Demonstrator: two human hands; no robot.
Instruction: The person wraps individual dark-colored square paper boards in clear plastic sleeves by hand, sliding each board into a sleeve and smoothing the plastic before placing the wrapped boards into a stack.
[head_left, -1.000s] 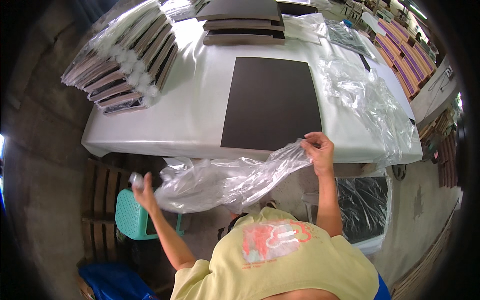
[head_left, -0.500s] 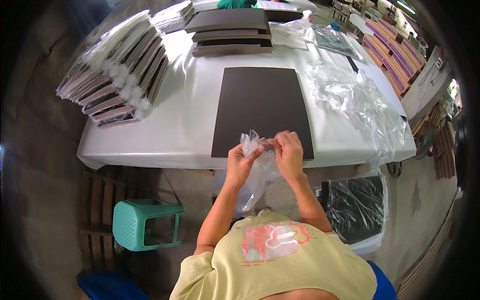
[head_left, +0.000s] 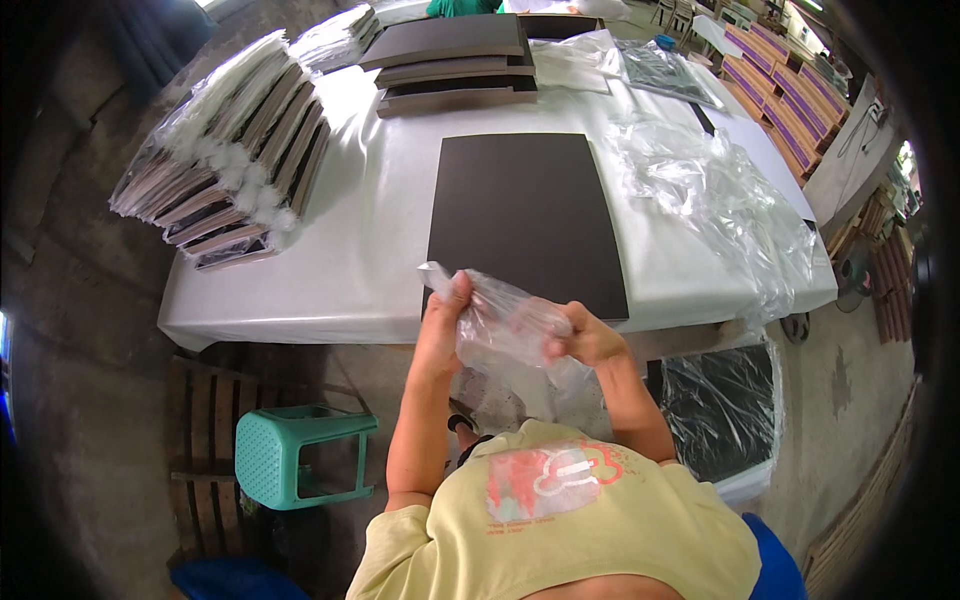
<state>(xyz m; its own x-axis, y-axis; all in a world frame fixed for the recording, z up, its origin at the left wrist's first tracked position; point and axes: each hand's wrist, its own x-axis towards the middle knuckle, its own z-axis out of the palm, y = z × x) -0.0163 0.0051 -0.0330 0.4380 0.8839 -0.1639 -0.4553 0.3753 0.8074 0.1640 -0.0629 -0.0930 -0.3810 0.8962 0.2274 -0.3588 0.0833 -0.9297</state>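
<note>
Stretched between my two hands is a clear plastic bag (head_left: 510, 318), its lower part hanging past the table's front edge. My left hand (head_left: 440, 325) is closed on one side of its rim, thumb on top. On the other side my right hand (head_left: 588, 338) grips the plastic with bent fingers. Just beyond, a flat dark rectangular panel (head_left: 525, 215) lies on the white-covered table (head_left: 385, 240). The bag overlaps the panel's near edge in the view.
A tall stack of plastic-wrapped panels (head_left: 235, 150) stands at the left, with a stack of dark panels (head_left: 450, 45) at the back. Loose clear plastic bags (head_left: 715, 200) lie at the right. Below are a green stool (head_left: 300, 455) and a wrapped dark panel (head_left: 718, 410).
My hands have moved apart and lower, toward me. The bag, bunched between my fingers before, is now spread between them. The panel stays in place.
</note>
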